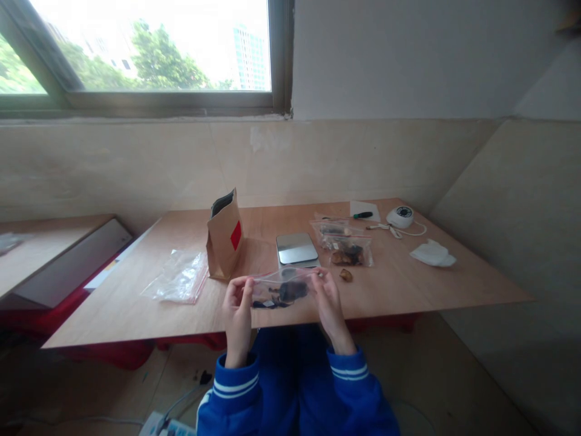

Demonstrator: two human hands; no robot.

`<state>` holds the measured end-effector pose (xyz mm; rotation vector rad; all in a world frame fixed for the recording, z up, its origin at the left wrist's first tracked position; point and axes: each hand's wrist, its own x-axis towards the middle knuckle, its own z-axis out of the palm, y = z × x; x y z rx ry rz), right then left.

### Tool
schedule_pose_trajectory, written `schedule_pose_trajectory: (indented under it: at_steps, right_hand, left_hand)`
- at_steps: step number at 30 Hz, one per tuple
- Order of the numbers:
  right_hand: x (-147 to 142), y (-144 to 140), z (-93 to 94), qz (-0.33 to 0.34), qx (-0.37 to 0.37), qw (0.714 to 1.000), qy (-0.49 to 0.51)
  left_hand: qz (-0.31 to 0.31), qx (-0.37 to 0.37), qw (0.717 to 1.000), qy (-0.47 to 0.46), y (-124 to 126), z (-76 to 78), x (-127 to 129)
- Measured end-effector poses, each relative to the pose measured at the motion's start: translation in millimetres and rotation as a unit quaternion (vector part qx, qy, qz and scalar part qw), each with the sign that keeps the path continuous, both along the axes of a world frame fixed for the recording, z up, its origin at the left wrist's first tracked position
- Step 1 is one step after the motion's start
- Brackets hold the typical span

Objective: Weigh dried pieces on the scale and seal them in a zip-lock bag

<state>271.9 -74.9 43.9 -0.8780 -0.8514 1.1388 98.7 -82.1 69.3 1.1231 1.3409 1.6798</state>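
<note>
A clear zip bag [297, 278] with dark pieces inside is stretched between my two hands, just above the table's front edge. My left hand [238, 309] pinches its left top corner. At the right top corner, my right hand [327, 300] has its fingers closed on the same bag. Right behind the bag sits a small digital scale [297, 248] with a shiny metal plate, its front partly covered by the bag. A brown lump [345, 275] lies by itself on the table, a little beyond my right hand.
An open brown paper bag [222, 242] with a red label stands at left, beside flat clear bags [177, 277]. Filled zip bags [351, 251] lie right of the scale. Farther right are a green-handled screwdriver [363, 215], a white dome camera [399, 217] with cable and a crumpled white tissue [433, 253].
</note>
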Motion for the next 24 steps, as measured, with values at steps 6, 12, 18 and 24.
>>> schedule_pose_trajectory:
  at_steps: [6,12,18,24]
  right_hand:
    - [-3.0,1.2,-7.0,0.01,-0.012,1.0,-0.01]
    - [0.6,1.8,-5.0,-0.013,0.004,0.999,-0.038]
    - [3.3,1.2,-3.4,-0.041,0.023,0.996,-0.07]
    - [4.4,-1.1,1.0,-0.055,0.021,0.997,-0.057]
  left_hand:
    - [-0.036,0.006,0.997,-0.062,1.9,-4.6,-2.7]
    - [-0.048,-0.016,0.996,-0.071,3.7,-3.5,-3.4]
    - [-0.072,-0.018,0.997,-0.038,1.9,1.0,-5.4]
    - [-0.074,-0.006,0.997,-0.025,-0.3,3.2,-7.2]
